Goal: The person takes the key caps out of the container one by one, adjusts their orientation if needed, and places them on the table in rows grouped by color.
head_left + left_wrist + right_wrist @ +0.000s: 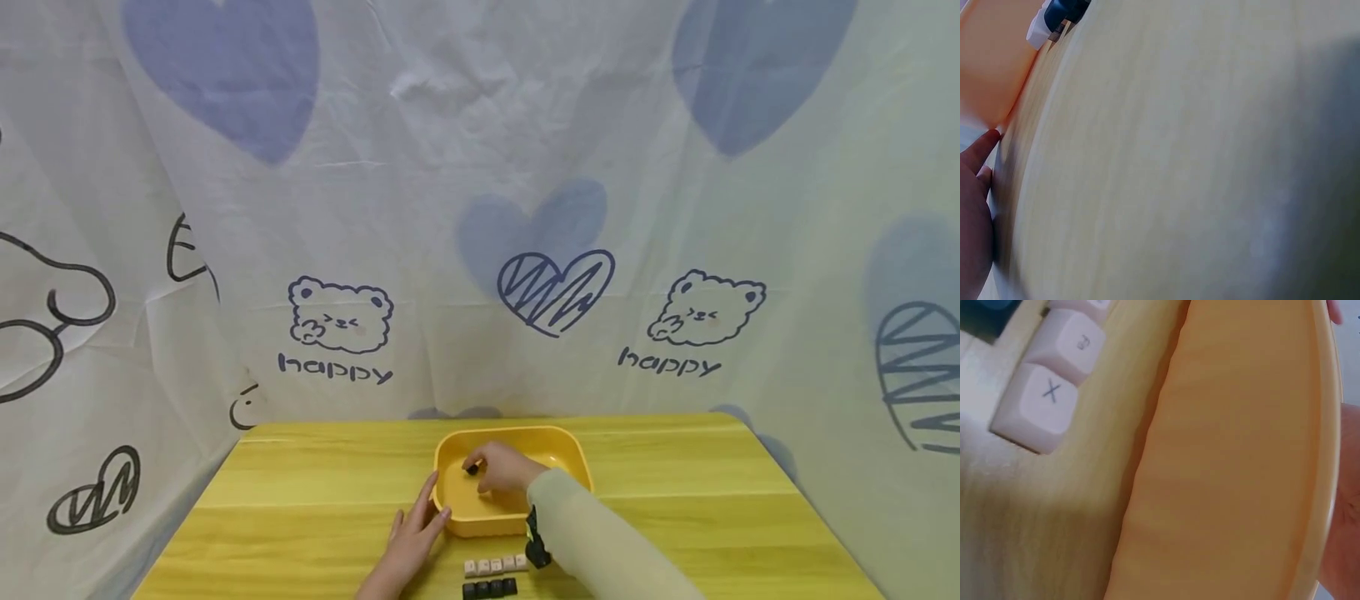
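A yellow plastic basin stands on the table. My right hand reaches down into it and pinches a small black keycap at its fingertips; the basin wall hides most of this hand in the right wrist view. With fairly straight fingers, my left hand touches the outside of the basin at its front left corner. Closer to me lie a row of white keycaps, one marked X, and a row of black keycaps.
The yellow wood-grain table extends to both sides of the basin. Behind it hangs a pale cloth printed with hearts and bears. My right sleeve passes over the table beside the keycap rows, with a black wrist strap on it.
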### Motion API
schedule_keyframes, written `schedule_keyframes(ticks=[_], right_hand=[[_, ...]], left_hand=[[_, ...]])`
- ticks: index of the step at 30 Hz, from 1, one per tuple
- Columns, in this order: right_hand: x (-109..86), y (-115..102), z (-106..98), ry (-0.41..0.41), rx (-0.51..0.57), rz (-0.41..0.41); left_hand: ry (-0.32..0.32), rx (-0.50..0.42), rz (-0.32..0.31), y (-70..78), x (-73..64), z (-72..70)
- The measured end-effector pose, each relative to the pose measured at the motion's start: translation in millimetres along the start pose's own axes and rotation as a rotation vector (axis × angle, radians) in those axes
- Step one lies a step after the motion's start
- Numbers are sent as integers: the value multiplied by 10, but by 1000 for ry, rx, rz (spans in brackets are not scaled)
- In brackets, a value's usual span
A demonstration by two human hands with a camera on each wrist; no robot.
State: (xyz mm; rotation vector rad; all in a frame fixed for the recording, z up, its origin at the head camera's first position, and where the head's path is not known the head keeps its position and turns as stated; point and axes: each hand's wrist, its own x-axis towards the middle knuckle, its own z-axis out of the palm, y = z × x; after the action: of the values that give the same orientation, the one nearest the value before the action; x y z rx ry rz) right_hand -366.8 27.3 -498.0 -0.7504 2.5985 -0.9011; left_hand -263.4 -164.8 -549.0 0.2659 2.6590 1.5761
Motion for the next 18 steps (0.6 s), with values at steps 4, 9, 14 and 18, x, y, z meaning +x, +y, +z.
schedule_keyframes(ticks=[4, 9, 14, 18], right_hand=[[-40, 0, -17, -1, 31, 13], [-66, 40, -14, 1, -10, 11], [-99, 70, -10, 11, -67, -16], [-129, 86, -18, 7, -76, -17]], left_hand=[[10, 9, -1, -13, 10, 9], [13, 3, 6, -11, 7, 18], [16, 3, 0, -9, 13, 24], [22, 2, -7, -13, 21, 17]])
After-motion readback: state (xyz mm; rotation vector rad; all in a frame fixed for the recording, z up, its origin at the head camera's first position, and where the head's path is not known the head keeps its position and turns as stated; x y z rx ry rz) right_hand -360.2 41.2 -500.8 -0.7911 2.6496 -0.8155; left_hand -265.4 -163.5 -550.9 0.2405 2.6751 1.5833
